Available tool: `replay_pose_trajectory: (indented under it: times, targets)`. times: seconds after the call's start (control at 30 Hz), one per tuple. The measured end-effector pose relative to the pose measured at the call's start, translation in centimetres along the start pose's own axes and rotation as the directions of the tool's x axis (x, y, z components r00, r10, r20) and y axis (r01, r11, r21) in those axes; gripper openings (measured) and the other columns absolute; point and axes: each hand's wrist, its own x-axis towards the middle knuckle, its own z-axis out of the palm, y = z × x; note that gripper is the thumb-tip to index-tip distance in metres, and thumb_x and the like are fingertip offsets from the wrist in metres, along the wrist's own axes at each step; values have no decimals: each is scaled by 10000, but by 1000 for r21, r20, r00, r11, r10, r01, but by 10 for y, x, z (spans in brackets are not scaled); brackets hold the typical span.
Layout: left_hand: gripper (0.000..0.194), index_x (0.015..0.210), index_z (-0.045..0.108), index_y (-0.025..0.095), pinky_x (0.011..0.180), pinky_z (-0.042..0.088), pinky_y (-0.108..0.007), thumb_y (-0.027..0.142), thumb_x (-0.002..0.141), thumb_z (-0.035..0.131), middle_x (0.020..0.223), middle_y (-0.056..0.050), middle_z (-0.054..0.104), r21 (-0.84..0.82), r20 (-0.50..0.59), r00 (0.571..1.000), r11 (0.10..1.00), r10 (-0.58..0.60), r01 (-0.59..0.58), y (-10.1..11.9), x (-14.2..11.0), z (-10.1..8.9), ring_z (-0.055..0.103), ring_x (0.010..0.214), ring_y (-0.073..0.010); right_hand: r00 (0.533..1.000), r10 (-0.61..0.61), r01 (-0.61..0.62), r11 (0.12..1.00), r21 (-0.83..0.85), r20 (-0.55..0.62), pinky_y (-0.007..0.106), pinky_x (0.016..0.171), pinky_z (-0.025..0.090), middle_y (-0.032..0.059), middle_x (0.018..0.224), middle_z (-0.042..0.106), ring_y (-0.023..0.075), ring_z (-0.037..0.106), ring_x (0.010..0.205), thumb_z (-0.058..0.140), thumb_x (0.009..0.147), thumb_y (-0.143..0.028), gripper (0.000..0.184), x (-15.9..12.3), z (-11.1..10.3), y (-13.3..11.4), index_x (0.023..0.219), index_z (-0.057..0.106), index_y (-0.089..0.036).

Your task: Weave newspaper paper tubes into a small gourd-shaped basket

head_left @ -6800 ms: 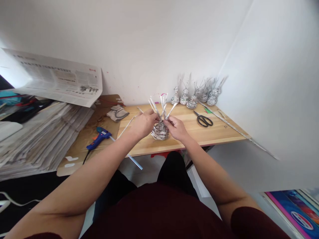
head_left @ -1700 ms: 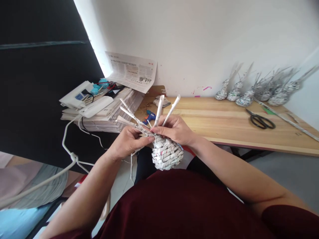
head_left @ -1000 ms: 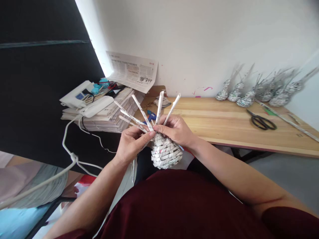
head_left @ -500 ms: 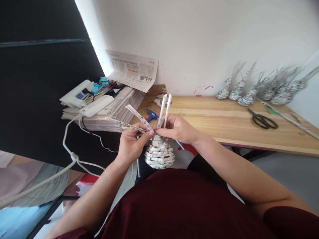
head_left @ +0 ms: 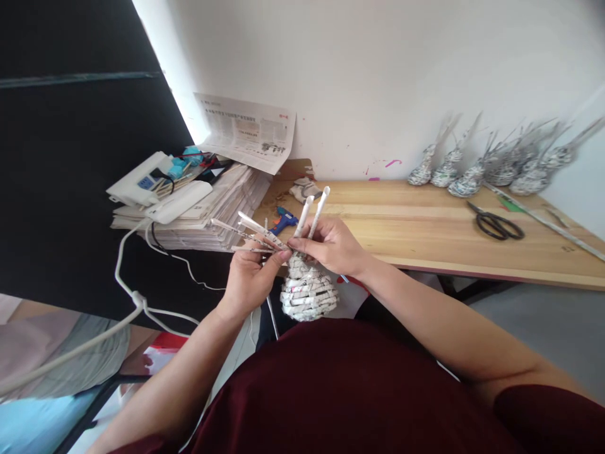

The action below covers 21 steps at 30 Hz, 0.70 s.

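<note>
I hold a small woven vase of rolled newspaper [head_left: 308,293] in the air over my lap, in front of the wooden table [head_left: 425,236]. My left hand [head_left: 249,279] is closed on its neck, pinching several loose paper tubes [head_left: 243,230] that fan out to the left. My right hand [head_left: 331,244] is closed on the neck from the right, gripping two upright paper tubes [head_left: 312,211].
Several finished woven pieces [head_left: 477,173] stand along the wall at the back right. Black scissors [head_left: 496,225] and long paper rods [head_left: 548,224] lie near them. A blue glue gun [head_left: 282,221], a grey glove [head_left: 305,187], a newspaper stack [head_left: 212,208] and white cables [head_left: 137,296] are at left.
The woven piece has left the table and come to my lap since the oldest frame. In the last second my fingers have worked the tubes, drawing the two upright ones together and tilting them right.
</note>
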Motion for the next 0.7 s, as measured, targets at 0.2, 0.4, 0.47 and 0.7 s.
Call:
replay_pose_trajectory:
  times: [0.2,0.4,0.47,0.7]
  targets:
    - [203,874,665,193,634,514,-249,365,829,764,741,6,680,-11,38,994,994,-104,104,8,2,-1,632,671,-138,991,-101,91,990,-108,-89,248,562,373,-37,672,546,83,456,595,698,875,-378,263,-4,6,3,727,624,-173]
    - [262,864,733,166,588,524,-247,400,773,808,743,-16,718,16,98,973,977,-211,211,13,5,-8,642,632,-142,965,-259,246,952,-184,-49,260,632,413,-9,721,601,102,511,665,642,934,-375,273,-6,9,6,753,638,-169]
    - [264,857,748,161,610,541,-257,397,760,816,781,-32,741,20,107,968,974,-225,224,12,6,-12,661,659,-153,960,-277,265,941,-209,-30,257,640,416,-10,725,607,102,513,669,633,942,-357,249,-6,9,8,777,650,-171]
    - [212,816,723,166,544,515,-239,367,793,786,672,-13,684,31,122,970,978,-208,206,6,5,-26,614,580,-133,965,-260,253,929,-271,11,261,720,457,2,807,672,119,576,737,633,940,-338,194,5,21,12,816,678,-196]
